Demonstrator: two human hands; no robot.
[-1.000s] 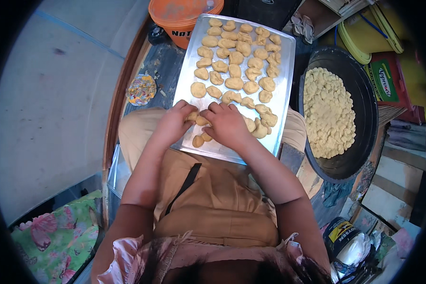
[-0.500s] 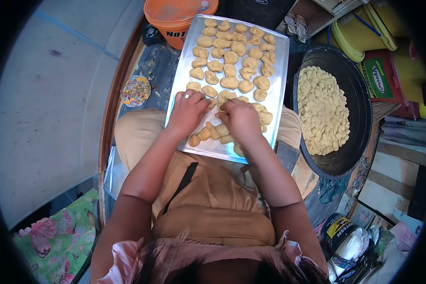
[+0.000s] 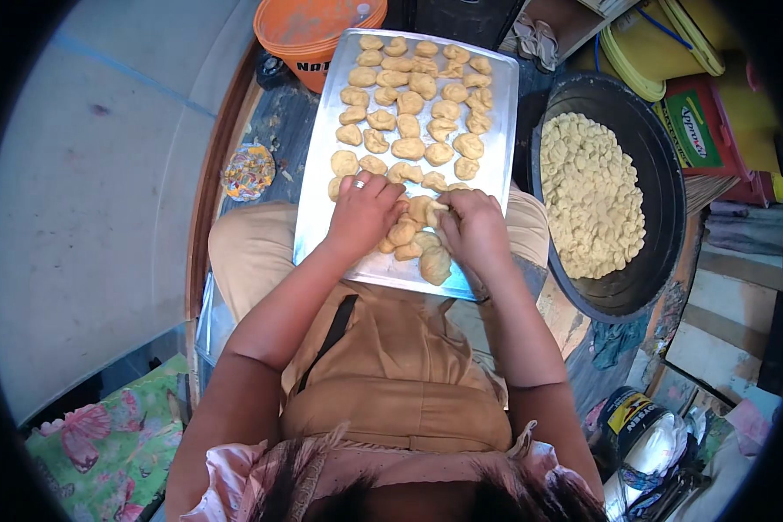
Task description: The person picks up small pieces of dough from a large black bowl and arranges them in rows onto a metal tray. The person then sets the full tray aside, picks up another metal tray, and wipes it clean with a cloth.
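A silver metal tray rests across my lap, bearing rows of yellowish dough pieces. Toward its near end, smaller pieces lie bunched together beside a larger dough lump. My right hand is closed in a pinch on a bit of dough, its fingertips at the right of the bunch. On the left side of that bunch, my left hand has its fingers curled and pressed together against dough pieces. Its fingertips are partly hidden, and a ring shows on one finger.
Right of the tray stands a wide black basin heaped with small pale dough pieces. An orange bucket is behind the tray, and a round multicoloured mat lies left. Yellow buckets stand at the far right.
The tray has shifted slightly left in view. Both hands have moved right; the right one now pinches a dough bit at the bunch's right. The small pieces are gathered closer together.
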